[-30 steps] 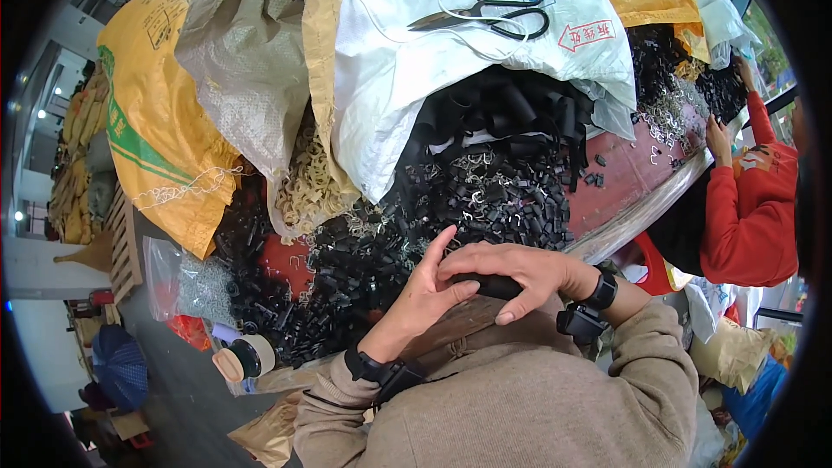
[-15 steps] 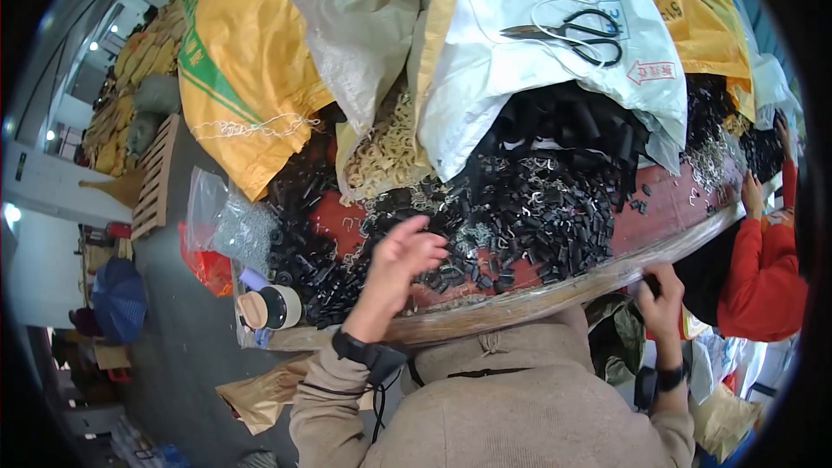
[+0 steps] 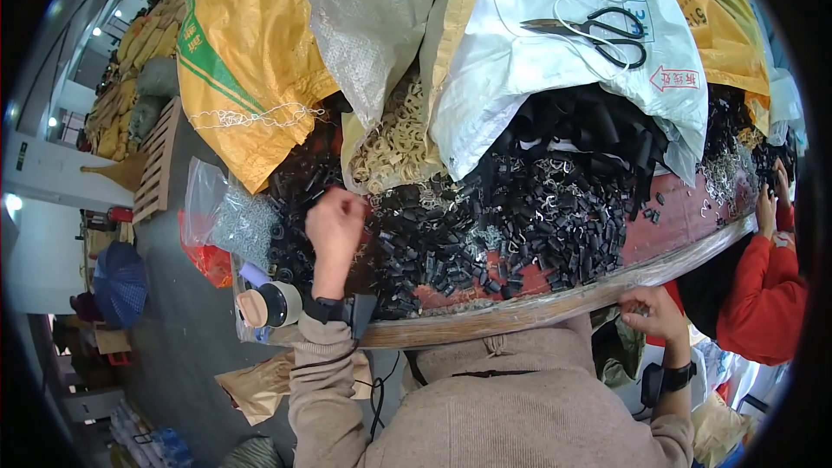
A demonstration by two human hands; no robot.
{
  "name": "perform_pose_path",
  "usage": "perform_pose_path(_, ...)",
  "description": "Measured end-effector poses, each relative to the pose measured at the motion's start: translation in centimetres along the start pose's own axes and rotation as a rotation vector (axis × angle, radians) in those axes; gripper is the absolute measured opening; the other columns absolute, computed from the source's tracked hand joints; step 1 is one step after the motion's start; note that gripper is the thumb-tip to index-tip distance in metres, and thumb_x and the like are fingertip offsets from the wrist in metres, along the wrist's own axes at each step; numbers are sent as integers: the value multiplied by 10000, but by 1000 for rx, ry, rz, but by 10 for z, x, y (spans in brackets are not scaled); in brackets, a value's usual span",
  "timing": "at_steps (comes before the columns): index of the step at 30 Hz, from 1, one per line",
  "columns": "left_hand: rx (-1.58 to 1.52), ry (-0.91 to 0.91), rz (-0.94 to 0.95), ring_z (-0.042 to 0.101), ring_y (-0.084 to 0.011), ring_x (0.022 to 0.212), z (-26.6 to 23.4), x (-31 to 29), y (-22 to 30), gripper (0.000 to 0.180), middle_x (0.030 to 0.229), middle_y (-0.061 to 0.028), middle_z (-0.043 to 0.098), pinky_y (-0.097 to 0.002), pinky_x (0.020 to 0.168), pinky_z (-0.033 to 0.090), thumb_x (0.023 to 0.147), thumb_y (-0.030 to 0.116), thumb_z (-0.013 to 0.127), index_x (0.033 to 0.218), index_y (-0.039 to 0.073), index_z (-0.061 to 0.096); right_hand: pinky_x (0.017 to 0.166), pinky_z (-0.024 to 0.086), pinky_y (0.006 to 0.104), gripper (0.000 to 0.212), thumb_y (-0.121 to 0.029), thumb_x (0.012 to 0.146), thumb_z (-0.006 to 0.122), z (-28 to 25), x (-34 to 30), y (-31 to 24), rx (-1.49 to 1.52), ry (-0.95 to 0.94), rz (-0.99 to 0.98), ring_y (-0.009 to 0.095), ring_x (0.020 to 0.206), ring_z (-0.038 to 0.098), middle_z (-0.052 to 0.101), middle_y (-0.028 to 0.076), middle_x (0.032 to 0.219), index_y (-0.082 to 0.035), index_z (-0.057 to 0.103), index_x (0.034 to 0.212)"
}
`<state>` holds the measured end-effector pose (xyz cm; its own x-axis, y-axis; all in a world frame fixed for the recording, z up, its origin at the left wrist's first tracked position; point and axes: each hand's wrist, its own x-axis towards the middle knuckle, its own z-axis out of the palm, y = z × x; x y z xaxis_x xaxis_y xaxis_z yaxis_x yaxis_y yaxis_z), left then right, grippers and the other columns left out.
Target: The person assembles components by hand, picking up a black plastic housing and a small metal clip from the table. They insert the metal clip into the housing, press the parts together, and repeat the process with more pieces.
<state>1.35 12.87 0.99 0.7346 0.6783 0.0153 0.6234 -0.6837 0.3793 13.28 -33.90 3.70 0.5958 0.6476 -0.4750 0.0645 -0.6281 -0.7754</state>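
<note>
My left hand (image 3: 336,224) reaches over the left part of the table, its fingers curled down among small black plastic pieces (image 3: 299,264). Whatever those fingers hold, if anything, is hidden. By the front edge at the right, my right hand (image 3: 654,312) hangs above a dark green bag (image 3: 617,348); its fingers are bent and a little apart, and nothing shows in them. A wide heap of black pieces (image 3: 555,234), mixed with small metal hooks, covers the middle of the table. Cream-coloured rings (image 3: 394,152) spill from a sack behind it.
Black-handled scissors (image 3: 598,33) and a white cable lie on a white sack (image 3: 520,61). A yellow sack (image 3: 251,61) slumps at the left. A lidded cup (image 3: 279,303) stands at the front left corner, near a clear bag of small parts (image 3: 244,224). Someone in red sleeves (image 3: 763,299) works at the right.
My left hand has moved left and away from me, its fingers now curled downward. My right hand has shifted slightly down and left; the black piece it held is out of its fingers.
</note>
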Motion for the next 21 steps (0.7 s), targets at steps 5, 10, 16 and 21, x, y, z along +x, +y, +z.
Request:
perform_pose_path(5, 57, 268, 87, 585, -265, 674, 4, 44, -29, 255, 812, -168, 581, -309, 605, 454, 690, 107, 558, 928, 17, 557, 559, 427, 273, 258, -144, 656, 623, -1, 39, -30, -157, 32, -280, 187, 614, 548, 531, 96, 694, 13, 545, 846)
perform_pose_path(10, -205, 53, 192, 570, -312, 673, 16, 58, -25, 260, 762, -174, 584, -343, 596, 450, 680, 97, 570, 929, 24, 558, 562, 434, 289, 215, -109, 685, 596, 7, 59, -35, -206, 64, -256, 201, 622, 550, 527, 98, 703, 10, 538, 854)
perform_pose_path(16, -264, 103, 192, 579, -181, 640, 16, 42, -41, 278, 777, -135, 599, -270, 601, 438, 704, 122, 581, 949, -1, 539, 557, 439, 303, 178, -89, 708, 587, 23, 70, -63, -201, 0, -403, 222, 630, 555, 521, 100, 716, -3, 534, 855)
perform_pose_path(21, -244, 178, -15, 603, -243, 755, -21, 6, -5, 294, 830, -157, 611, -294, 659, 448, 732, 202, 610, 970, 39, 552, 589, 436, 338, 154, -115, 723, 585, 50, 91, -79, -431, -63, -704, 223, 675, 560, 532, 113, 730, -36, 548, 850)
